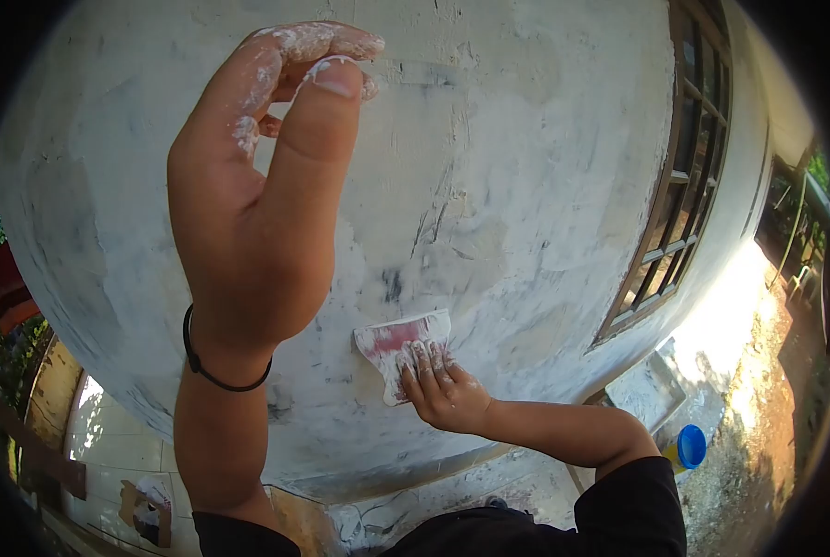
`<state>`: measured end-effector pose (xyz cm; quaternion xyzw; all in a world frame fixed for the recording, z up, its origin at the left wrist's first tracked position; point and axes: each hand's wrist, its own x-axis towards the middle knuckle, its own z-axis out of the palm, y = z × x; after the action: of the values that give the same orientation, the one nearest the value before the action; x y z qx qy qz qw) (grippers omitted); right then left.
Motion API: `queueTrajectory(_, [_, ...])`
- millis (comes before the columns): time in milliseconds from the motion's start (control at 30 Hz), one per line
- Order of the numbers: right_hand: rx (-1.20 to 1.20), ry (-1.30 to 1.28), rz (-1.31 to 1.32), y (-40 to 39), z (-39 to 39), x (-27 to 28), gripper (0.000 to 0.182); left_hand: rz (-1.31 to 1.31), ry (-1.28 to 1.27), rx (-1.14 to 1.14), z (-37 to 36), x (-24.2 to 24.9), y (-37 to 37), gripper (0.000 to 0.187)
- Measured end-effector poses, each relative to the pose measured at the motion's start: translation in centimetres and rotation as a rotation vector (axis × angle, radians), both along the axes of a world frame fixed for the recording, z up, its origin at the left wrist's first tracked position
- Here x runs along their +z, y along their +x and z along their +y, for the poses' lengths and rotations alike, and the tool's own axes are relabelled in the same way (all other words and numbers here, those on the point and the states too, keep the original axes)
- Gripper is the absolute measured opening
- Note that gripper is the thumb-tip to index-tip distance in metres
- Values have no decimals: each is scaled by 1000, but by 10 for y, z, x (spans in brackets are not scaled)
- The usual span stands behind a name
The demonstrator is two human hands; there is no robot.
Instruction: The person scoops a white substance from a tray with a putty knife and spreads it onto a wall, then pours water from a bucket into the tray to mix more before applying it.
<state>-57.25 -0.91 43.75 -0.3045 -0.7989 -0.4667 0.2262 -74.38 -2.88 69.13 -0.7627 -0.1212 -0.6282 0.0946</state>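
Note:
My left hand [257, 200] is raised close to the camera in front of the wall [526, 167]. Its fingers curl loosely, with a gap between them and the thumb, and nothing shows in it. White paste is smeared over the fingers and thumb tip; a black band circles the wrist. Lower down, my right hand [445, 390] grips a wide putty scraper [402, 334], reddish in the middle and coated with white paste. The scraper lies against the wall, its broad edge upward. Paste also covers the right fingers. Grey and white patches and dark streaks mark the wall.
At the right is a barred window [680, 176] with a brown frame. A blue and yellow bucket [690, 446] stands on the ground at lower right, near a pale, paste-stained tray [647, 390]. Pale tiles [109, 432] and a stained piece of cardboard [146, 511] lie at lower left.

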Motion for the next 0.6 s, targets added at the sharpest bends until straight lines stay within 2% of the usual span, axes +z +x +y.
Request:
queueTrajectory(33, [-6, -1, 4, 3, -6, -3, 28, -6, -5, 7, -1, 0, 0, 33])
queueTrajectory(100, [53, -401, 84, 8, -15, -5, 24, -9, -7, 8, -2, -1, 1, 33])
queueTrajectory(167, [-20, -621, 173, 16, -12, 22, 20, -17, -24, 6, -3, -2, 1, 33])
queueTrajectory(233, [-112, -792, 284, 24, -1, 73, 21, -8, -17, -13, -2, -1, 0, 33])
queueTrajectory(333, [-203, -668, 447, 38, 17, 170, 15, 5, 6, -8, -4, 1, 1, 33])
queueTrajectory(433, [-218, -464, 535, 46, 10, 253, 24, 5, 46, 13, -6, 6, 1, 34])
queueTrajectory(500, [-159, -308, 513, 52, 3, 281, 19, 8, 62, 8, -6, 9, -4, 34])
queueTrajectory(567, [-145, -215, 594, 44, -25, 302, 22, 33, 91, 93, 1, 13, -19, 33])
queueTrajectory(600, [-50, -15, 561, 50, -20, 300, 22, 34, 86, 91, 9, 13, -27, 33])
